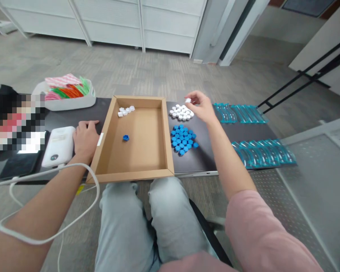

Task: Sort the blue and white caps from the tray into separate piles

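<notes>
Between thumb and fingers, my right hand [200, 105] pinches a small white hexagonal piece [188, 100] just above a cluster of white hexagonal pieces [181, 112]. Nearer to me lies a group of blue hexagonal pieces [183, 139]. Left of both groups stands a shallow cardboard tray [144, 155]. Inside it, several white pieces [125, 111] sit together at the far left, and one blue piece [126, 138] lies alone with its hollow side up. My left hand [86, 139] rests on the table beside the tray's left wall, fingers stretched out and holding nothing.
A white power bank [58, 146] with a white cable [95, 181] lies left of my left hand, near a dark phone [19, 164]. Behind them is a white bin [73, 102] of colourful strips. Clear teal-edged plastic pieces [262, 153] lie in two rows at the right.
</notes>
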Available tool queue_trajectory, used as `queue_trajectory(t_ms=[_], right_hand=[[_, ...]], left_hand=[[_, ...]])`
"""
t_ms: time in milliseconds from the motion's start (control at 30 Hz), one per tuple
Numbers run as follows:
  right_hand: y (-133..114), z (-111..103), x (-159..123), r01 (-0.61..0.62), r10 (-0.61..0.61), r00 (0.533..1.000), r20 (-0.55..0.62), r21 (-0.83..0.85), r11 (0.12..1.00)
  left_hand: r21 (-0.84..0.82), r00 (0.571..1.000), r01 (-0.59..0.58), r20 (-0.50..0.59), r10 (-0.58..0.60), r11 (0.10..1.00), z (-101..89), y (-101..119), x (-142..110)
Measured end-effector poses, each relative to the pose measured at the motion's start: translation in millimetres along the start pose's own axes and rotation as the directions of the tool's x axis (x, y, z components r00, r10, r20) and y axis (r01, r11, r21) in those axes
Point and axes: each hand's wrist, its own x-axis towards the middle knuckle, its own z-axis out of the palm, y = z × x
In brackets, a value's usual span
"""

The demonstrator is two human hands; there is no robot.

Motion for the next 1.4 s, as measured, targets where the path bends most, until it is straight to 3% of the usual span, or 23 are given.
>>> queue_trajectory(t_ms=[67,133,267,367,433,633,800,867,933,1033,1167,1267,1400], right_hand=[[36.4,-19.6,-11.9,-0.072,0.078,0.991,-0.109,0.059,0.996],[64.4,-26.5,-21.7,-0.114,0.131,0.981,-0.145,0.116,0.987],[90.3,-18.8,-32.8,-0.165,0.168,0.985,-0.028,0.079,0.983],[93.6,-9.8,-34.5,-0.156,0.154,0.985,0.077,0.026,0.987],[93.6,-5.6,-33.8,-0.161,0.157,0.984,0.078,0.05,0.986],[86.7,-6.6,-38.6,-0.186,0.185,0.982,0.029,0.031,0.982],[58.3,-5.1,-43.3,-0.079,0.072,0.992,-0.107,-0.068,0.995],[37.8,11.8,-32.5,-0.008,0.005,0.998,-0.063,-0.057,0.998],[12.7,42.6,-11.9,0.103,-0.102,0.992,0.08,-0.013,0.995],[-27.0,106.3,28.7,0.276,-0.25,0.896,0.367,-0.019,0.961],[-68.0,181.4,67.4,0.398,-0.186,0.784,0.592,-0.249,0.883],[-87.1,207.3,71.0,0.441,-0.116,0.742,0.661,-0.35,0.826],[-100.7,211.8,57.9,0.464,-0.139,0.7,0.7,-0.299,0.834]], left_hand=[[-0.003,1.0,0.012,-0.014,-0.012,1.0,0.4,-0.4,0.6],[0.0,1.0,0.013,-0.027,-0.013,1.0,0.2,-0.2,0.7],[0.016,0.999,0.021,-0.051,-0.02,1.0,-1.8,1.0,0.4],[0.02,0.998,0.058,-0.015,-0.058,0.998,-3.2,-0.3,2.6],[0.035,0.997,0.072,0.016,-0.073,0.997,-2.9,-3.1,5.5],[0.093,1.0,0.029,-0.001,-0.029,0.995,2.2,-8.4,8.3],[0.038,1.0,-0.015,-0.005,0.015,0.999,0.3,-0.8,0.5],[0.013,1.0,-0.019,-0.002,0.019,1.0,-0.3,1.6,-1.7],[-0.009,1.0,-0.023,-0.004,0.023,1.0,0.8,1.9,-2.6],[-0.034,0.999,-0.035,-0.006,0.035,0.999,4.6,-0.8,-2.0],[-0.069,0.998,-0.057,-0.01,0.057,0.996,7.8,-4.1,-1.7],[-0.091,0.998,-0.063,-0.01,0.062,0.994,7.7,-2.8,-3.2],[-0.117,0.998,-0.068,-0.025,0.066,0.991,7.5,0.3,-5.4]])
